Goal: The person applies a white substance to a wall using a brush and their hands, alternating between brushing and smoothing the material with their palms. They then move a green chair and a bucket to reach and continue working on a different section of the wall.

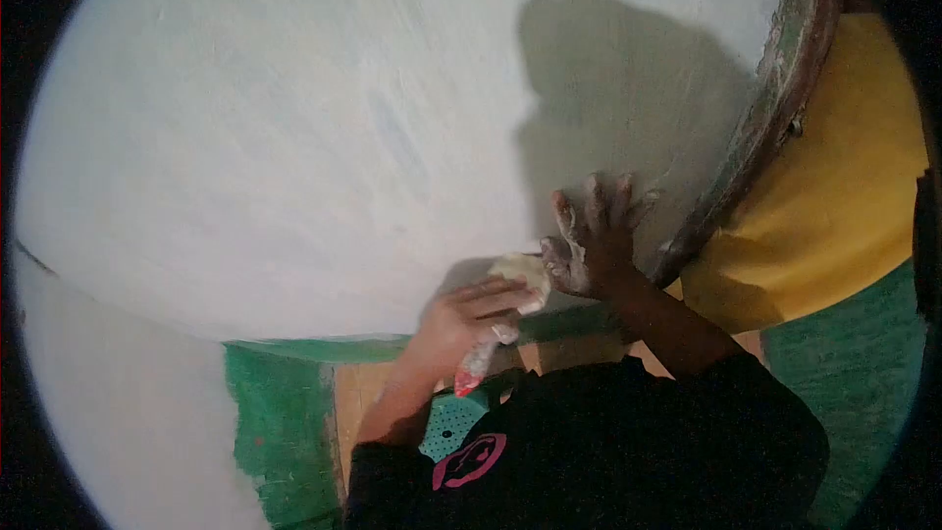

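My left hand is pressed over a pale cream pad or folded cloth against the white wall, fingers laid across it and closed around its side. Below that palm hangs a narrow white-and-red thing that I cannot make out. Just to the right, my right hand lies against the wall, its fingers spread and smeared with white. The pad's right edge comes close to the right thumb. A broad shadow falls over the wall above the right hand.
A dark, rough-edged frame curves down the right, with a yellow curtain-like sheet beyond it. Green-painted wall shows low on the left. A teal perforated stool stands below my left arm on tan tiles.
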### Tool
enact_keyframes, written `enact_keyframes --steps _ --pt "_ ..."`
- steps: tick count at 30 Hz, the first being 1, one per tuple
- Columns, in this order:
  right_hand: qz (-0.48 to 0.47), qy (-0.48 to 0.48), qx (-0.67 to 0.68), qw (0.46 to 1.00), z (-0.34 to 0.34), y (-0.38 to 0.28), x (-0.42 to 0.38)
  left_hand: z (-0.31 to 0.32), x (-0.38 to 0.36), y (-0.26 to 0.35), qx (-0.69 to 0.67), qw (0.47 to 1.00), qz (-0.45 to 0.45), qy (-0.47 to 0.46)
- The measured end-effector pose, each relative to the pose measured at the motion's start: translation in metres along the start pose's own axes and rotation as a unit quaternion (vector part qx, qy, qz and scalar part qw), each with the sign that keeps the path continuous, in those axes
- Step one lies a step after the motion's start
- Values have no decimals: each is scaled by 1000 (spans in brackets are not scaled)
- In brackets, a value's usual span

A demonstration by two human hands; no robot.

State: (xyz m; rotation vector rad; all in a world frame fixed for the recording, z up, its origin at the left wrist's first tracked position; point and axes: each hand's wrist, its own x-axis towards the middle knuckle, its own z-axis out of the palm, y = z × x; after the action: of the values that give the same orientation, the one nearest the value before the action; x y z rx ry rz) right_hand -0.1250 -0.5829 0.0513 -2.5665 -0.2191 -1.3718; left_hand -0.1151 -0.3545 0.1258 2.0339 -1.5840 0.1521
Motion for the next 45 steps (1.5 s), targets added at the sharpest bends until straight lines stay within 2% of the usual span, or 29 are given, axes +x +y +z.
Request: enact_keyframes --steps 3,5,7,9,11,12,13,14,15,16,17,18,19,20,22,24,25,26,27,31,33,35,37,38,40,41,43,44,45 --pt "-5 -41 -35 999 9 0 -7 -50 14 19 39 999 20 32" --pt "-24 21 -18 999 16 2 -10 -99 28 62 0 991 -66 114" --pt "-25 23 -18 999 17 0 -8 -132 23 54 185 941 139 248" --pt "-24 21 -14 999 15 0 -7 -129 48 50 260 849 192 418" --pt "-2 -40 -31 999 6 -3 -5 -116 58 39 138 893 113 413" --pt "-3 -40 -31 999 5 -3 -6 -109 59 34 201 913 72 347" --pt "12 -61 -10 998 5 -2 -8 -90 55 10 222 904 103 351" --pt "30 -80 10 996 5 -2 -9 -67 49 7 254 904 56 338" --pt "37 -76 7 996 4 -2 -10 -50 43 9 234 917 49 320" --pt "44 -104 25 993 3 -1 -13 -33 36 -1 205 928 88 298" --pt "51 -132 44 989 4 0 -15 -23 32 7 166 949 54 262" --pt "58 -128 43 989 4 1 -17 -18 26 9 168 961 57 214" --pt "46 -189 8 981 6 1 -19 -16 26 9 170 969 60 166" --pt "32 -250 -28 967 6 1 -21 -21 26 8 168 970 63 164" --pt "38 -256 -30 966 9 0 -23 -45 26 11 119 979 51 159" --pt "36 -261 -32 964 7 -3 -18 -80 46 22 154 951 92 252" --pt "64 -287 -16 956 -1 -4 -10 -94 61 19 240 900 134 337" --pt "93 -314 1 945 -4 -6 -5 -105 75 10 328 826 94 450" --pt "89 -314 3 945 -4 -7 -4 -120 87 -3 302 806 149 486" --pt "103 -313 -11 944 -6 -3 -3 -112 104 -20 387 787 211 431" --pt "113 -315 -10 942 -10 -11 -1 -61 84 -5 302 848 38 433" --pt "113 -368 10 923 -17 -13 6 -26 65 7 243 909 28 339" --pt "116 -365 22 924 -17 -11 9 -22 48 11 89 978 52 183" --pt "109 -373 38 921 -18 -11 6 -30 49 14 85 979 54 178" --pt "107 -376 19 920 -13 -9 2 -55 55 22 -126 989 -48 62" --pt "101 -371 -1 923 -10 -10 1 -60 60 10 -197 975 -12 98" --pt "101 -373 -1 922 -16 -14 6 -94 74 11 -50 990 26 127" --pt "108 -372 -2 922 -18 -14 9 -108 79 23 -47 990 28 130" --pt "106 -368 -4 924 -16 -13 7 -122 85 38 32 983 55 171"
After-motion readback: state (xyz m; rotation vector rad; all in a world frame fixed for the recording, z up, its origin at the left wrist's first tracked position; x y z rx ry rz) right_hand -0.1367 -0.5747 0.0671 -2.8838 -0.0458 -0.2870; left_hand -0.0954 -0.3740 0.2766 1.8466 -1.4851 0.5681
